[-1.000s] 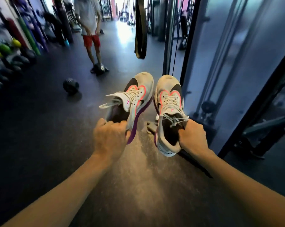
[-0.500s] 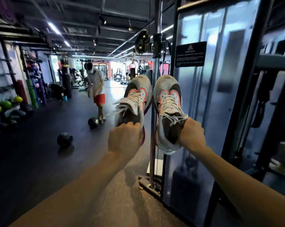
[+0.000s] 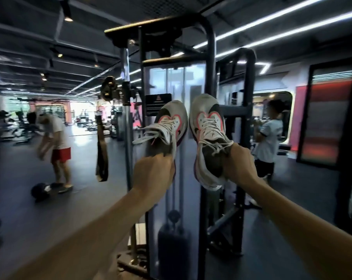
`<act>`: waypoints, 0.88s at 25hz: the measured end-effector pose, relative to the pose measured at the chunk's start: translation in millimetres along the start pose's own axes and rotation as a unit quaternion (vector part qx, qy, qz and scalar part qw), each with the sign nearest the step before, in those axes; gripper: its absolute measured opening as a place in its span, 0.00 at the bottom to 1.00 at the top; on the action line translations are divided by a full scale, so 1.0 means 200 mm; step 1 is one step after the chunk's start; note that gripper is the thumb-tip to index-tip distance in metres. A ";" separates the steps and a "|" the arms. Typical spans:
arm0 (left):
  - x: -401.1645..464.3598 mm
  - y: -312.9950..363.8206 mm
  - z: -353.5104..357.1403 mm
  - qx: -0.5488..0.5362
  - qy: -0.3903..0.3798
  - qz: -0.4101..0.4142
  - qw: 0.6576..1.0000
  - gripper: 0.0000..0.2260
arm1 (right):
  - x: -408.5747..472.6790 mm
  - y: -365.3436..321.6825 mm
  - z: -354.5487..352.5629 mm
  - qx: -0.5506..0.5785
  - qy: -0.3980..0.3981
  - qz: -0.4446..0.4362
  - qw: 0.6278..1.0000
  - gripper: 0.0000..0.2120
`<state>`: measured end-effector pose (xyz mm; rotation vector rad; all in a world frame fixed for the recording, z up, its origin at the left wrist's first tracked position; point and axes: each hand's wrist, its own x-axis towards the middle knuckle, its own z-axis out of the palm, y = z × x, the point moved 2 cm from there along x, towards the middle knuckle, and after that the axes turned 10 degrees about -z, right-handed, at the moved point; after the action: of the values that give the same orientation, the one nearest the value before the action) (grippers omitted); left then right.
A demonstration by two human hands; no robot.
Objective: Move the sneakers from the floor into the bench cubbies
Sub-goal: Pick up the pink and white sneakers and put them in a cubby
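Above dark gym floor [image 3: 19, 203], before one cable machine [image 3: 208, 77]: two sneakers, left hand [image 3: 153, 174] gripping one [image 3: 169, 130], right hand [image 3: 238, 164] the other [image 3: 208, 138]; two bystanders.

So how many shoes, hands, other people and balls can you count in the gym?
Shoes: 2, left sneaker and right sneaker
Hands: 2, left hand and right hand, each holding one sneaker
Other people: 2, person in red shorts and person in a white shirt
Balls: 1, dark ball
Total: 7
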<state>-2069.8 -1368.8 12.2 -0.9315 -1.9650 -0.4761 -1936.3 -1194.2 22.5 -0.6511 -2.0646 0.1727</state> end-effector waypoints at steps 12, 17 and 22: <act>-0.15 2.06 -0.58 -0.274 0.038 0.146 0.950 0.13 | -0.65 1.14 -1.91 -0.212 0.107 0.144 0.961 0.10; -0.29 2.88 -0.90 -0.373 0.026 0.198 0.906 0.12 | -1.03 1.51 -2.67 -0.324 0.152 0.214 0.909 0.11; -0.45 3.56 -1.14 -0.446 0.031 0.248 0.859 0.09 | -1.40 1.82 -3.24 -0.383 0.180 0.275 0.863 0.10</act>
<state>-1369.6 -1092.2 38.1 -1.9003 -1.3059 -1.1249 -1146.3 -1112.4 39.8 -1.6236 -1.4847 -0.4518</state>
